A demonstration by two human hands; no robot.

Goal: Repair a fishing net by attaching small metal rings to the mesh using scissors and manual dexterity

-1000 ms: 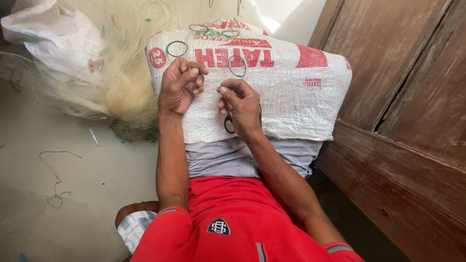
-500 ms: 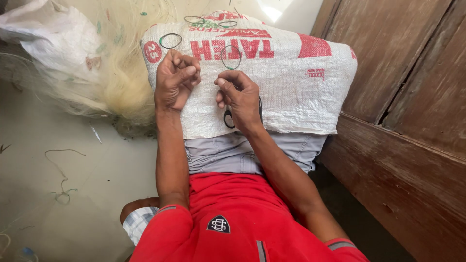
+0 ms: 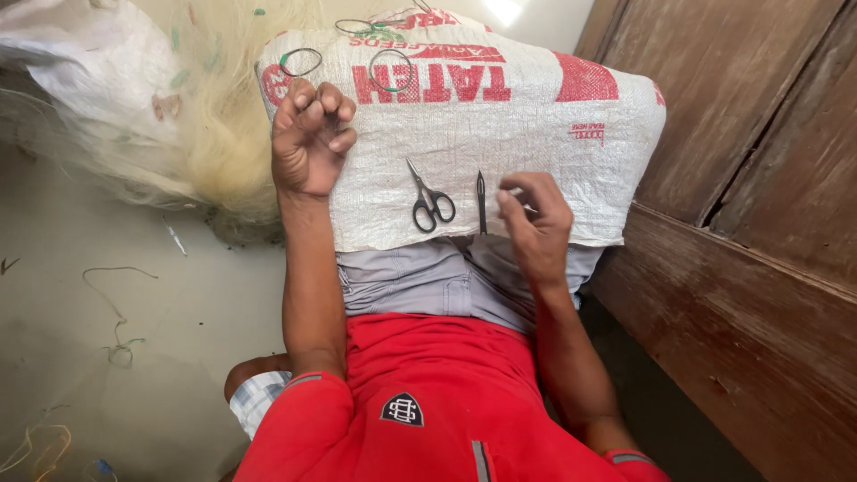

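Viewed from above, looking down over a red shirt and grey shorts. Landmark: a white woven feed sack [image 3: 500, 143] with red lettering, spread across the lap.

Far left of the sack, a pale heap of fine fishing net [image 3: 192, 134] on a grey floor, with loose scraps of cord [image 3: 112, 308] below it. At the sack's upper left edge, green rings [image 3: 300, 62], one beside the next, with more at the top edge.

On the sack's left edge, the left hand [image 3: 308, 138], fingers curled tight in a loose fist, thumb against fingertips; whatever is pinched there too fine to make out. Near the sack's lower middle, small black-handled scissors [image 3: 430, 198] lying flat, blades closed and pointing up. Just right of them, apart, a slim dark netting needle [image 3: 481, 202], upright along the sack. Just right of the needle, over the sack's lower edge, the right hand [image 3: 534, 223], fingers bent, thumb and forefinger pinched together, nothing visible between them, touching neither tool.

Right of the sack, dark weathered wooden planks [image 3: 759, 178].
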